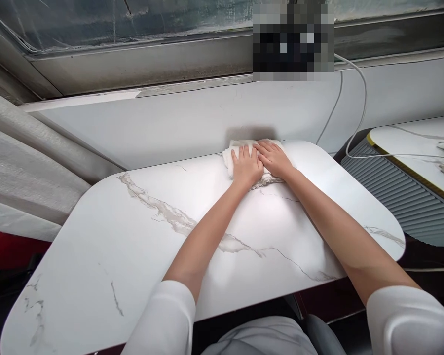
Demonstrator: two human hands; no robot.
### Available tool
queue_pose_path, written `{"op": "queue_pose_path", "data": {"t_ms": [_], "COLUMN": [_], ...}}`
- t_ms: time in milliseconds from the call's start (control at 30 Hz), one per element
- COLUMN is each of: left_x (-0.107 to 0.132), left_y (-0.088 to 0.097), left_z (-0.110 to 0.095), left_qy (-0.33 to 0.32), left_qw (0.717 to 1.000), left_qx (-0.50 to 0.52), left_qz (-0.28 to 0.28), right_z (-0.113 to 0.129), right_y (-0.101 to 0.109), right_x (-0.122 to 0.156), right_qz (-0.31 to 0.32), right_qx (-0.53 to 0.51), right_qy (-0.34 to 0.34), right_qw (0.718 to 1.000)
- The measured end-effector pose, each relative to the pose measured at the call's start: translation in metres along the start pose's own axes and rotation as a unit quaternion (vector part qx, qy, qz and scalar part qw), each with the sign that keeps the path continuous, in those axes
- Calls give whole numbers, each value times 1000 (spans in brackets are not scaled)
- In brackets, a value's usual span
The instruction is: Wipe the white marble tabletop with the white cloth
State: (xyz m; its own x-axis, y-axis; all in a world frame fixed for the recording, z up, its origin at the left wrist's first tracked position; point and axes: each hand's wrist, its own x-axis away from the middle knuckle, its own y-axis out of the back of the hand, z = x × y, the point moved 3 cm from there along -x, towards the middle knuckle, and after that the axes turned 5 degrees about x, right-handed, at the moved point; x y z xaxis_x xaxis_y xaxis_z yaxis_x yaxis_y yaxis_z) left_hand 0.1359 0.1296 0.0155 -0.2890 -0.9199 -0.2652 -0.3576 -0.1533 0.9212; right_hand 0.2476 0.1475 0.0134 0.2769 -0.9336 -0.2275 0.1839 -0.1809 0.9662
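Observation:
Both arms reach across a white marble-patterned table [140, 266] to its far edge. There, a folded white cloth [227, 165] lies against the low white wall. My left hand [247, 166] rests flat on the cloth, palm down, its fingers spread and pointing away from me. Beside it, my right hand [276, 158] also lies flat on the cloth, fingers stretched out toward the left and nearly touching the left hand. The palms and the cloth's middle are hidden under the hands.
Behind the table runs the white wall panel [151, 133] below a window frame [151, 61]. A white cable [364, 98] loops down on the right toward a second table [410, 148] with a ribbed grey side. A pale curtain [25, 167] hangs at the left.

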Motion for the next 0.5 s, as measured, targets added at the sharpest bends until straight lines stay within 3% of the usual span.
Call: {"op": "queue_pose_path", "data": {"t_ms": [267,500], "left_x": [48,113], "left_y": [8,19], "left_z": [-25,-50], "left_qy": [-11,-47], "left_qw": [1000,998], "left_qx": [6,13], "left_qz": [18,48], "right_z": [10,25], "right_y": [11,20], "right_x": [55,127], "right_qz": [17,3], "right_qx": [23,30], "right_qy": [-3,19], "right_qw": [1000,999]}}
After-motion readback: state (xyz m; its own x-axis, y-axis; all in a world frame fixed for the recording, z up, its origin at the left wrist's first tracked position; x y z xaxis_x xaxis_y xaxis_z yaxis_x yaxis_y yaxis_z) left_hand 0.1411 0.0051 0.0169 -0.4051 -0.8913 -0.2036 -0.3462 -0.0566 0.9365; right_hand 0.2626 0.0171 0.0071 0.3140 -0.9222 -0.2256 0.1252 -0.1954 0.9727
